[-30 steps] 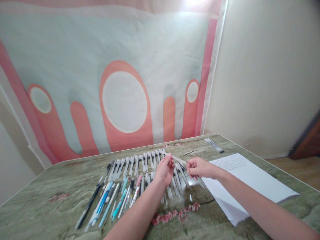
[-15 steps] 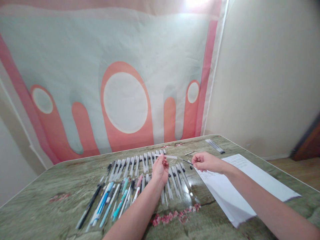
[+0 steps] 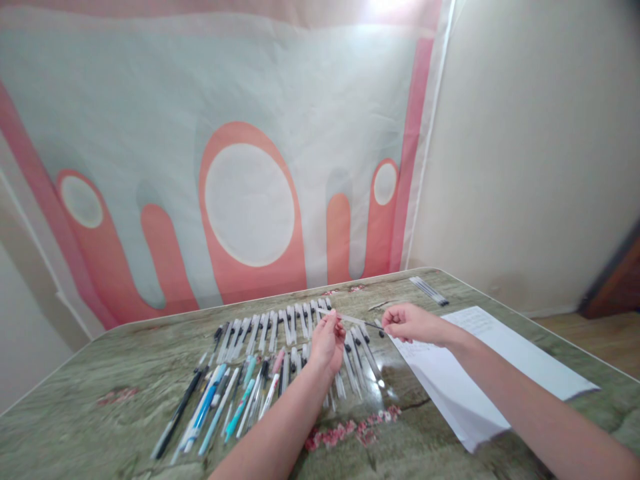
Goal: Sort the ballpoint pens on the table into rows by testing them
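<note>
My left hand pinches a clear pen barrel that points right, over the rows of pens. A thin dark-tipped pen refill sits between the barrel's right end and the fingers of my right hand, which are closed on it. The refill lines up with the barrel, and part of it appears to be inside. Below and behind my left hand lie clear capped pens, set side by side in a back row, and more clear pens in a nearer row, partly hidden by my left arm.
Coloured pens lie at the front left of the marbled table. White paper sheets lie under my right arm. Several refills rest near the back right edge. A patterned cloth hangs behind the table.
My left hand has shifted slightly right with the barrel, bringing it nearer my right hand. Less of the refill shows between them. My right hand has barely moved.
</note>
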Demonstrator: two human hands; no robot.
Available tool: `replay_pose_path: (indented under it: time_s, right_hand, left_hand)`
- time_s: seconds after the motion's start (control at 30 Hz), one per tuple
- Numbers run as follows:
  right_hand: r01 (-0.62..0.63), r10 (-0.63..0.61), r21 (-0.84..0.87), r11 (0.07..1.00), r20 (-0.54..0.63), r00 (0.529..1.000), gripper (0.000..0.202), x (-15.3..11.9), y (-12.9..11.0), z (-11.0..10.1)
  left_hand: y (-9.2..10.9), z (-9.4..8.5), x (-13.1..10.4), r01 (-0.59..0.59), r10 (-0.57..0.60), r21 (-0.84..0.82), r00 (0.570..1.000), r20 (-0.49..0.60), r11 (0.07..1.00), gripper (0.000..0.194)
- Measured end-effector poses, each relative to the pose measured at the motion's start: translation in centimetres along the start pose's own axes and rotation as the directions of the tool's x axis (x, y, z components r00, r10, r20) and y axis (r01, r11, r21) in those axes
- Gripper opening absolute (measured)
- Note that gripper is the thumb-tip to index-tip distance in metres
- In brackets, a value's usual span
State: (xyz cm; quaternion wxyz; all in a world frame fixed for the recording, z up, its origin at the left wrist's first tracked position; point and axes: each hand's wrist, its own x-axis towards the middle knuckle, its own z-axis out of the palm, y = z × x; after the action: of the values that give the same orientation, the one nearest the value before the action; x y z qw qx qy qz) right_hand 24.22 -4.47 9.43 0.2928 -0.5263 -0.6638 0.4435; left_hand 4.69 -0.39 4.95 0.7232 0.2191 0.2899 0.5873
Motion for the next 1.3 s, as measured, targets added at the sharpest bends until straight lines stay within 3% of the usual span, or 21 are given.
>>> replay_pose_path:
  time_s: [0.1, 0.2, 0.33, 0.5, 0.6, 0.67, 0.73, 0.8, 1.03, 1.2, 1.3]
  right_hand:
    - [0.024, -0.024, 0.001, 1.0, -0.053, 0.998, 0.02, 0.0, -0.3, 0.1]
    - [0.086, -0.085, -0.004, 0.996, -0.188, 0.978, 0.03, 0.2, -0.6, 0.8]
    - [0.156, -0.106, 0.076, 0.985, -0.447, 0.888, 0.045, 1.0, -0.5, 2.3]
    - [0.23, -0.064, 0.285, 0.93, -0.491, 0.869, 0.059, 1.8, 0.6, 2.6]
    - [0.212, -0.109, 0.121, 0.97, -0.562, 0.82, 0.056, 2.1, 1.7, 1.4]
    - [0.166, -0.22, -0.149, 0.975, -0.514, 0.829, 0.046, 2.3, 2.7, 0.7]
    - [0.14, -0.306, -0.394, 0.908, -0.4, 0.864, 0.034, 2.5, 3.7, 0.3]
    - [0.12, -0.319, -0.526, 0.842, -0.307, 0.896, 0.026, 2.7, 4.5, 0.3]
    - [0.072, -0.251, -0.681, 0.729, -0.168, 0.953, 0.018, 2.9, 5.7, 1.3]
    - [0.077, -0.29, -0.715, 0.695, -0.181, 0.94, 0.016, 3.3, 6.2, 2.1]
    - [0.13, -0.34, -0.681, 0.721, -0.185, 0.922, 0.018, 3.2, 5.8, 2.4]
  left_hand:
    - [-0.5, 0.2, -0.4, 0.029, -0.03, 0.026, 0.999, 0.026, 0.999, 0.014]
    - [-1.0, 0.5, -1.0, 0.078, -0.079, 0.026, 0.995, 0.053, 0.997, 0.014]
    - [-1.7, 0.8, -1.8, 0.172, -0.173, 0.027, 0.98, 0.101, 0.985, 0.014]
    - [-1.9, 0.8, -1.7, 0.266, -0.263, -0.015, 0.96, 0.097, 0.964, 0.011]
    - [-1.6, 0.4, -1.1, 0.252, -0.249, -0.075, 0.967, 0.054, 0.965, 0.01]
    - [-1.3, 0.2, -0.6, 0.246, -0.244, -0.099, 0.969, 0.027, 0.964, 0.01]
    - [-1.2, 0.0, -0.3, 0.242, -0.241, -0.111, 0.97, 0.019, 0.964, 0.01]
    - [-1.2, -0.1, -0.2, 0.233, -0.232, -0.116, 0.972, 0.021, 0.966, 0.01]
    - [-1.6, -0.3, -0.1, 0.182, -0.181, -0.1, 0.983, 0.02, 0.978, 0.01]
    - [-1.6, -0.2, -0.2, 0.155, -0.154, -0.091, 0.988, 0.025, 0.984, 0.008]
    - [-1.7, -0.3, -0.2, 0.14, -0.137, -0.086, 0.99, 0.032, 0.986, 0.008]
